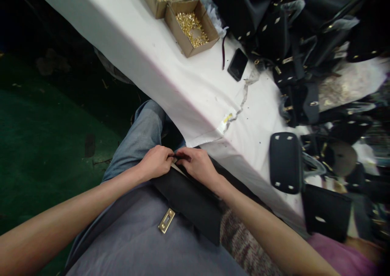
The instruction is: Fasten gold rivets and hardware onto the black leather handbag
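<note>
A black handbag point(191, 205) lies across my lap, with a gold clasp plate point(166, 221) on the edge of its flap. My left hand point(156, 161) pinches the far end of the bag, fingertips pressed together. Close beside it, my right hand point(198, 166) grips the same end with bent fingers. The fingertips nearly meet over a small dark piece at the bag's edge. A pale strip of the bag's inside shows just below them. Whether any small part sits between the fingers is hidden.
A white-covered table point(195, 93) runs diagonally in front of me. On it are a cardboard box point(187, 46) of small gold fittings, another such box point(157, 6), a phone point(238, 65) and a black bag panel point(284, 162). Black bags point(301, 101) crowd the far side. Someone's pink sleeve point(338, 253) shows lower right.
</note>
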`<state>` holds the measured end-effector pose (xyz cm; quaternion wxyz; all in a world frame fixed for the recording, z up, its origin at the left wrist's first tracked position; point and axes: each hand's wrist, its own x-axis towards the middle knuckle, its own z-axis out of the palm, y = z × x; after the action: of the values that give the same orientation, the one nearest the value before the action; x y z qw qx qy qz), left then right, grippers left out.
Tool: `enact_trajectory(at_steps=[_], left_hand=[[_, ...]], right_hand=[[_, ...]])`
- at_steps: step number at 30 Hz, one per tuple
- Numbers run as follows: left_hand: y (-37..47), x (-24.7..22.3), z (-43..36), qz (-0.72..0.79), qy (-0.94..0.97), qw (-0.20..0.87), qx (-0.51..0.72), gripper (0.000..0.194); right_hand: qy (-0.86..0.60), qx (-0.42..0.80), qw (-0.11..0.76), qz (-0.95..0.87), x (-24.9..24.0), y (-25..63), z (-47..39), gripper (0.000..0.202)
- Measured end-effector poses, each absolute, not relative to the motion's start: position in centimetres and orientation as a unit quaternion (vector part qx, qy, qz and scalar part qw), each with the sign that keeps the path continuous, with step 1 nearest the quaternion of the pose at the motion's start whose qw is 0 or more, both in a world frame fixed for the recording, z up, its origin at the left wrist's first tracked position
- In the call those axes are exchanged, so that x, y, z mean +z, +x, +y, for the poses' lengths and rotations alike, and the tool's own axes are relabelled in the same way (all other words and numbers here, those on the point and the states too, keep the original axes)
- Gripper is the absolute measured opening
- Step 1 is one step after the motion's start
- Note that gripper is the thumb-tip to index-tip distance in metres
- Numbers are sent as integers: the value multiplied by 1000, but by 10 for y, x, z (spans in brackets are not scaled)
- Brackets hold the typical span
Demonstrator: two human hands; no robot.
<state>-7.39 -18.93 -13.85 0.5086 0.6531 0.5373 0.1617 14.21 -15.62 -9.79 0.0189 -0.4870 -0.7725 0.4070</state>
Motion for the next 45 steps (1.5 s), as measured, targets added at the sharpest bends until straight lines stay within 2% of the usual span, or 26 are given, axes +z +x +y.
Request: enact_trajectory(at_steps=[7, 17, 30, 33, 37, 42, 45], left_hand=[[-74, -138, -185, 525, 663, 510, 160, 27], [-73, -139, -188, 532, 651, 517, 159, 27], [-70, -143, -189, 511, 651, 536, 166, 27], [-72, -144, -189, 514, 643, 541, 172, 27], [-74, -145, -187, 516, 639, 543, 175, 26], [-74, -151, -188, 511, 624, 557, 200, 27], [-73, -154, -189, 502, 615, 568, 217, 25]], right_hand=[[-478, 509, 22, -716, -113, 150, -138, 24], [-369, 447, 22, -815, -104, 152, -138, 35], [-333, 411, -64, -846, -99, 144, -122, 25], [-338, 443, -49, -829, -101, 144, -120, 25], [-374, 479, -12, -794, -102, 147, -122, 37], [-331, 434, 29, -838, -116, 162, -134, 38], [-294, 396, 20, -869, -122, 173, -141, 44]])
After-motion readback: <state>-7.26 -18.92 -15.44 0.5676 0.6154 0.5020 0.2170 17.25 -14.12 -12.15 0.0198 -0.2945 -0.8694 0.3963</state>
